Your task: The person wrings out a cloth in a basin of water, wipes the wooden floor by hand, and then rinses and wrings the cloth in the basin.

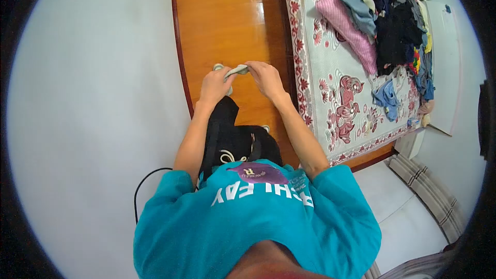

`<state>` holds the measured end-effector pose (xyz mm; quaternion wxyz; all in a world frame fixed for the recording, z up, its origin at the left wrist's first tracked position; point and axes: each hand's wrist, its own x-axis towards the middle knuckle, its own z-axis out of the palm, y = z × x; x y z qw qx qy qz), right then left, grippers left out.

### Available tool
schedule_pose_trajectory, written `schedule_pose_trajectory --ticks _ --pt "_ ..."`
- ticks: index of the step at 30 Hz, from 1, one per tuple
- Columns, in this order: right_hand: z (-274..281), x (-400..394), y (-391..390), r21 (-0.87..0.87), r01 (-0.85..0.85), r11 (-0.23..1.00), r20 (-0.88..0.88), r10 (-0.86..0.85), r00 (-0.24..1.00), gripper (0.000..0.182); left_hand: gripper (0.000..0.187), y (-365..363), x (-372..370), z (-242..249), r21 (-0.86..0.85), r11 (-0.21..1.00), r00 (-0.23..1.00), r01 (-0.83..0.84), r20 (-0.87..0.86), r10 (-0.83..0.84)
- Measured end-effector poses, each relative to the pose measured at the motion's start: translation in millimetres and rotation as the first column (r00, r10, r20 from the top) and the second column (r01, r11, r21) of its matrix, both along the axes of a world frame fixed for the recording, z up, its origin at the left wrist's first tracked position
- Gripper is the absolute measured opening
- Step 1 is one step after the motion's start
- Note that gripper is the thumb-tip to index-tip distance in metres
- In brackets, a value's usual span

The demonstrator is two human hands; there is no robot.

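A small pale grey-green piece of cloth (237, 71) is stretched and bunched between my two hands over the wooden floor. My left hand (214, 87) is closed on its left end, with the fingers curled round it. At its right end, my right hand (264, 77) pinches the cloth between thumb and fingers. A pale shoe or slipper (218, 66) shows partly behind my left hand, beyond my black trouser leg (223, 112). The cloth is too folded to show what kind of item it is.
To the right stands a bed with a red-patterned white cover (323, 98). A heap of clothes (395, 26) lies on it, with a pink striped piece (351, 31) and a blue garment (386, 98) nearby. A pale wall (98, 98) runs along the left. A black cable (138, 191) curves beside me.
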<state>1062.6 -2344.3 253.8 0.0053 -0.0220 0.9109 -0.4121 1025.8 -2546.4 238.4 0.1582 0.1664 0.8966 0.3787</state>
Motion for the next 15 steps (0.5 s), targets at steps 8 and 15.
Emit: schedule_pose_trajectory --ticks 8,15 --pt "36 -161 -9 0.003 0.169 0.986 -0.003 -0.169 0.986 0.016 0.021 32 -190 40 -0.025 0.999 0.997 0.029 0.075 -0.027" --pt "42 -299 37 0.007 0.342 0.940 -0.050 -0.341 0.939 0.022 0.022 99 -347 58 0.175 0.984 0.998 -0.036 0.065 0.025"
